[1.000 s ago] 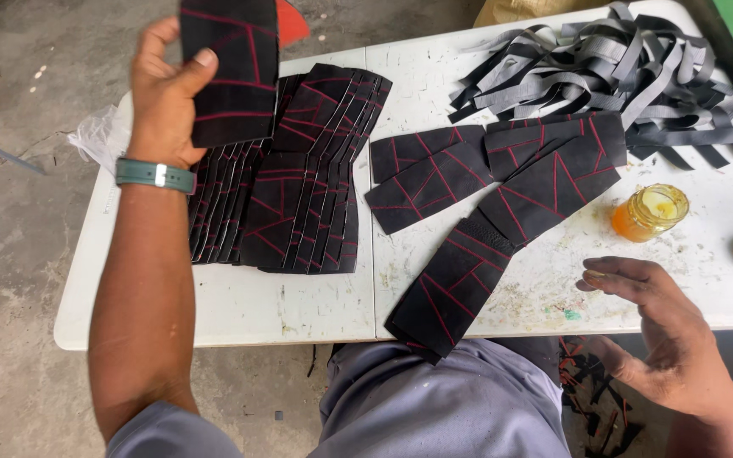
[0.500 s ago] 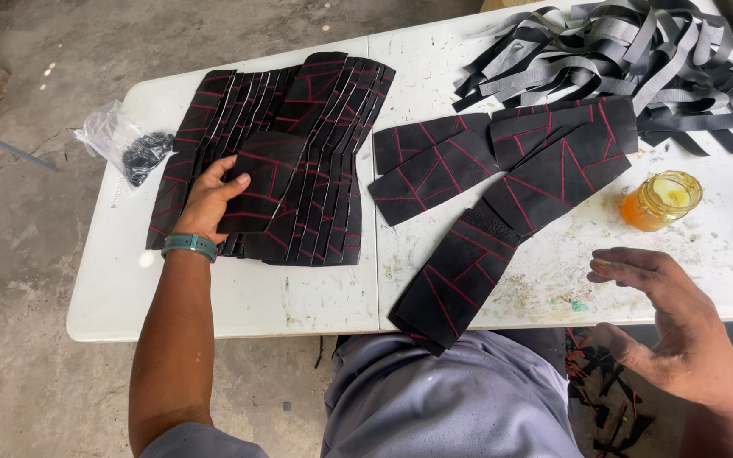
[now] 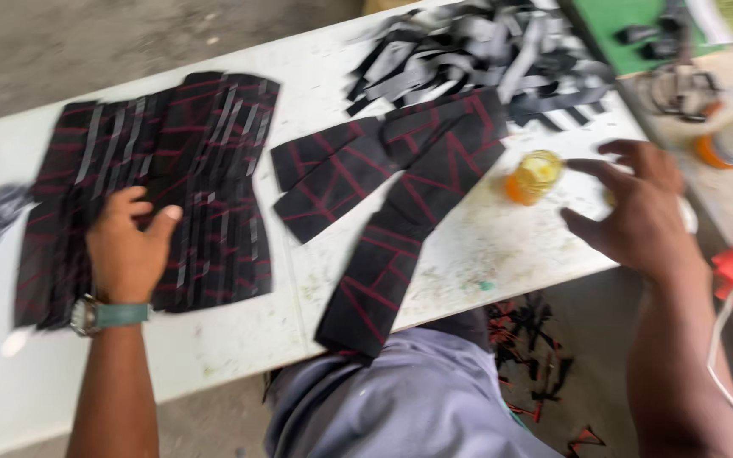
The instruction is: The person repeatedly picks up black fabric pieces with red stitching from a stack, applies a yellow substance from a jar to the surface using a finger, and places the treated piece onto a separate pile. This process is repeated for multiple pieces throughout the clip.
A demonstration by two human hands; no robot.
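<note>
The left hand (image 3: 129, 254) is lying flat on the stack of black pieces with red lines (image 3: 159, 187), its grip spread wide with the fingers and thumb pressing down on the top piece and closing around nothing; a teal-strapped watch (image 3: 108, 315) is sitting on that wrist. The stack is resting on the left part of the white bench (image 3: 239, 339), fanned out in overlapping rows. The right hand (image 3: 638, 212) is hovering over the right end of the bench, its grip open and loosely curled, holding nothing, with the fingertips pointing toward a small glass of yellow liquid (image 3: 534, 176) that is standing just beside them. Between the two hands, a few more black pieces with red lines (image 3: 392, 203) are lying spread out singly, one long piece (image 3: 366, 293) hanging over the near edge of the bench toward the person's grey clothing (image 3: 400, 399). Behind the glass, at the far edge, a loose heap of grey and black strips (image 3: 485, 59) is piling up. Small scraps (image 3: 536, 356) are lying on the floor below the right forearm.
</note>
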